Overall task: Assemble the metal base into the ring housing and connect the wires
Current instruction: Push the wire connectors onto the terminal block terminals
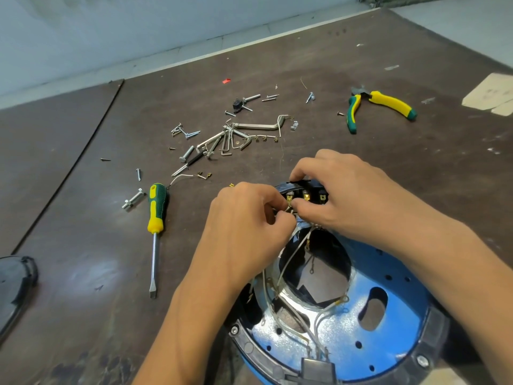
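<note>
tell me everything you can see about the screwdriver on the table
The screwdriver is a flat-blade type with a green and yellow moulded grip, likely plastic or rubber, and a bare metal shaft. It lies flat on the brown table, handle away from the person, tip toward them, left of both hands. Nothing grips it.

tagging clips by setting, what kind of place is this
Probably a repair or assembly workbench. A worn brown table holds a screwdriver, pliers and loose screws with hex keys, while both hands work on wires at a blue metal base.
</note>
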Action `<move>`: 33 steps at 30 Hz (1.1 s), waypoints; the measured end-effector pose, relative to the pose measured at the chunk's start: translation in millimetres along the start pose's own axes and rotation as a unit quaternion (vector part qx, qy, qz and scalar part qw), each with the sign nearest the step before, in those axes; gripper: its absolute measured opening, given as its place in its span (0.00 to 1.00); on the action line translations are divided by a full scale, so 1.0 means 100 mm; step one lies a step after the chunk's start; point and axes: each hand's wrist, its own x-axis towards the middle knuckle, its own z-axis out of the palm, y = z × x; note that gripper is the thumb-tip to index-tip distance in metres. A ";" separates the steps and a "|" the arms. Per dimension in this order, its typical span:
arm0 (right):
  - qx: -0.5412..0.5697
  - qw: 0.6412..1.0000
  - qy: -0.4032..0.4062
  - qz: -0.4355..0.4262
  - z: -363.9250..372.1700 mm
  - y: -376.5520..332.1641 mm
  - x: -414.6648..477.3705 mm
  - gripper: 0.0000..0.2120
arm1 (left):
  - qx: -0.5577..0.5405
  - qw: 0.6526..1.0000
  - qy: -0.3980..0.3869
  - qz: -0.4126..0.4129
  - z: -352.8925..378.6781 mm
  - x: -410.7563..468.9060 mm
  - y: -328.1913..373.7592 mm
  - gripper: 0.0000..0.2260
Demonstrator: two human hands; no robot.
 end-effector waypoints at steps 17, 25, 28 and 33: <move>-0.009 1.000 -0.009 -0.018 0.01 0.00 0.01 0.11 | 0.013 1.000 0.005 0.007 0.00 0.02 0.01 0.05; 0.000 1.000 -0.011 -0.023 0.00 0.00 0.01 0.17 | -0.006 1.000 0.018 0.006 0.00 0.01 -0.01 0.06; -0.002 1.000 -0.011 -0.022 0.00 0.01 0.01 0.16 | -0.009 1.000 0.019 0.011 0.00 0.01 -0.03 0.07; 0.008 1.000 -0.019 -0.016 0.01 0.01 0.02 0.15 | -0.004 1.000 0.019 0.024 -0.01 0.01 -0.04 0.07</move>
